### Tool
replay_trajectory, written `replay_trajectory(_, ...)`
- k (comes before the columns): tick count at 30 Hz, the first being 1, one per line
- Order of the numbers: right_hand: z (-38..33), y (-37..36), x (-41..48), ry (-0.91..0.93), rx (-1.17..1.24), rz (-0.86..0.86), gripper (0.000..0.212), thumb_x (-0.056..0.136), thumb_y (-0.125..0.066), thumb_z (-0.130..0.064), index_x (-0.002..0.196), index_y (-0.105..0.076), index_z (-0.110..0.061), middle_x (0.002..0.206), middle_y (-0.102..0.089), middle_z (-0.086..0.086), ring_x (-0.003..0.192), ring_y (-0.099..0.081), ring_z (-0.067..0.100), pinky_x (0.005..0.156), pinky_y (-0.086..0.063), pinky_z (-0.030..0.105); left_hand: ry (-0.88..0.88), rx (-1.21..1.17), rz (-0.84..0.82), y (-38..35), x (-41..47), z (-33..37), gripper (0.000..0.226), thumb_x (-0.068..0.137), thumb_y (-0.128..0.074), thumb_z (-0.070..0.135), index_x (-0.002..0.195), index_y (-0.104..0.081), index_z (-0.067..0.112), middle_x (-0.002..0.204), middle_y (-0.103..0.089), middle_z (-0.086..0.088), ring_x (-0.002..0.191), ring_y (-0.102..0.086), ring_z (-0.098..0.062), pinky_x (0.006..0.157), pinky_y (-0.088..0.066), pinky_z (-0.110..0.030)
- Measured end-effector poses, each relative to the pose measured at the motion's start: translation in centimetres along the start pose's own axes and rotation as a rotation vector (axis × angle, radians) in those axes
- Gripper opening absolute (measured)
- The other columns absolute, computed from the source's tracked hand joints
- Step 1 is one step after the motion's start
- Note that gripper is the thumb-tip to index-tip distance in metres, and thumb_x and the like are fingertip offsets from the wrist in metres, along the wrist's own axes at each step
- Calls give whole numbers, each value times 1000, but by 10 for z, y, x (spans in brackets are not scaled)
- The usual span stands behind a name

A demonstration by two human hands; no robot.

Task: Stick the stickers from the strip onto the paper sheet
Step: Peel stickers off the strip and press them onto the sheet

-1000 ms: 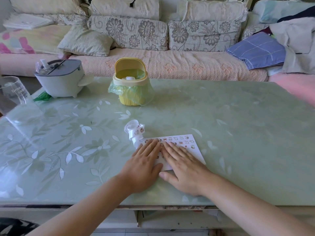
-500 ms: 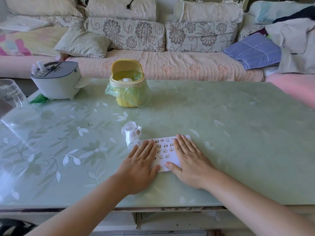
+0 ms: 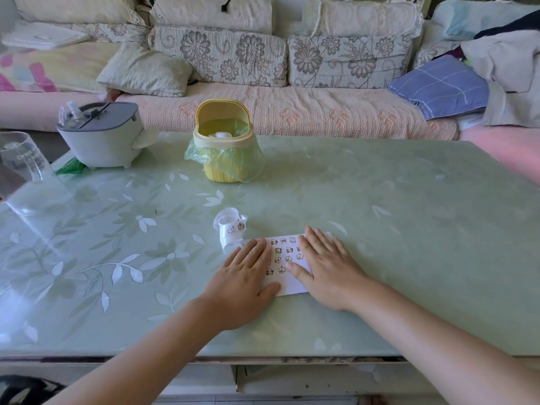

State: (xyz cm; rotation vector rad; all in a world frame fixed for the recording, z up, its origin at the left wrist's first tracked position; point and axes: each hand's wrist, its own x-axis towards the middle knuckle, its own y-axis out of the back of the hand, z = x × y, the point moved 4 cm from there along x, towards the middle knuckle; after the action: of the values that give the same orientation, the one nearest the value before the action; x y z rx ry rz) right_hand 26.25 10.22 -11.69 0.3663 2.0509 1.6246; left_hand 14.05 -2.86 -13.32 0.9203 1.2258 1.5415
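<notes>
A white paper sheet (image 3: 283, 257) with several small cartoon stickers lies flat on the green table. My left hand (image 3: 244, 277) presses flat on its left part, fingers straight. My right hand (image 3: 328, 266) lies flat on its right part, fingers straight and spread a little. Between the two hands a band of stickers shows. The curled white sticker strip (image 3: 229, 228) sits just beyond the sheet's far left corner, with two stickers visible on it; neither hand touches it.
A yellow bin (image 3: 223, 150) lined with a green bag stands behind the strip. A grey and white appliance (image 3: 100, 135) and a clear jug (image 3: 20, 160) sit at the far left. The table (image 3: 409, 229) ends near me; a sofa runs behind.
Both hands have slid apart across the sheet, the right one rightward and the left one leftward, uncovering stickers in the middle. The strip has not moved.
</notes>
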Motion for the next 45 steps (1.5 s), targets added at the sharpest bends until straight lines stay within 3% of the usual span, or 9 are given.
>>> replay_trajectory(2, -10, 12, 5, 32, 34, 97, 77, 97, -15, -66, 159, -17, -20, 168, -1, 4, 154, 1, 18, 124, -6, 41, -31, -71, 112, 12, 0, 1, 82, 85, -16, 64, 156, -19, 23, 161, -20, 7, 149, -11, -12, 119, -4, -27)
replay_trajectory(5, -25, 30, 15, 92, 84, 254, 49, 102, -44, -44, 147, -44, -25, 155, -37, -1, 142, -34, 20, 114, -28, 38, -95, -128, 347, 35, 0, -2, 54, 90, -40, 47, 137, -52, 23, 133, -55, 9, 127, -44, -15, 106, -38, -37)
replay_trajectory(11, -52, 44, 35, 20, 465, 271, 22, 96, -56, -29, 112, -69, -29, 109, -68, -14, 101, -63, 11, 89, -49, 28, 27, -185, 597, 69, 7, -42, 28, 88, -55, 20, 115, -63, 20, 108, -62, 4, 102, -54, -22, 87, -46, -38)
replay_trajectory(17, -68, 42, 60, -45, 732, 177, 13, 95, -57, -29, 103, -65, -35, 85, -67, -12, 76, -64, 10, 67, -49, 24, 109, -162, 500, 71, 9, -77, 37, 86, -68, 20, 123, -60, 19, 112, -61, 4, 102, -52, -21, 90, -44, -31)
replay_trajectory(22, -73, 36, 75, -141, 771, 93, 23, 94, -51, -23, 112, -59, -36, 84, -68, -2, 70, -68, 23, 58, -50, 28, 129, -194, 336, 60, 12, -80, 36, 92, -60, 32, 128, -59, 30, 116, -58, 11, 108, -49, -13, 88, -47, -33)
replay_trajectory(26, -79, 33, 83, -180, 874, 81, 29, 91, -58, -20, 116, -58, -35, 95, -73, 1, 63, -67, 16, 50, -46, 23, 137, -228, 330, 58, 12, -84, 32, 92, -62, 30, 123, -62, 33, 100, -51, 18, 95, -49, -7, 81, -47, -30)
replay_trajectory(34, -90, 43, 84, -147, 1023, 167, 29, 89, -67, -20, 113, -57, -33, 97, -71, -1, 63, -67, 10, 54, -42, 21, 294, -430, 392, 67, 11, -92, 8, 89, -67, 32, 93, -61, 27, 81, -61, 17, 74, -59, -8, 68, -50, -29)
replay_trajectory(41, -104, 51, 79, 96, 915, 314, 17, 93, -66, -22, 102, -61, -35, 85, -71, -7, 66, -69, 14, 64, -52, 26, 389, -717, 468, 72, 10, -97, 32, 86, -72, 34, 65, -52, 20, 56, -48, 17, 50, -39, -5, 52, -29, -20)
replay_trajectory(45, -102, 51, 79, 138, 901, 374, 13, 90, -71, -21, 91, -69, -34, 83, -70, -10, 68, -67, 22, 73, -58, 37, 387, -803, 419, 73, 11, -96, 25, 84, -74, 35, 70, -60, 19, 58, -52, 14, 54, -45, -9, 56, -38, -26)
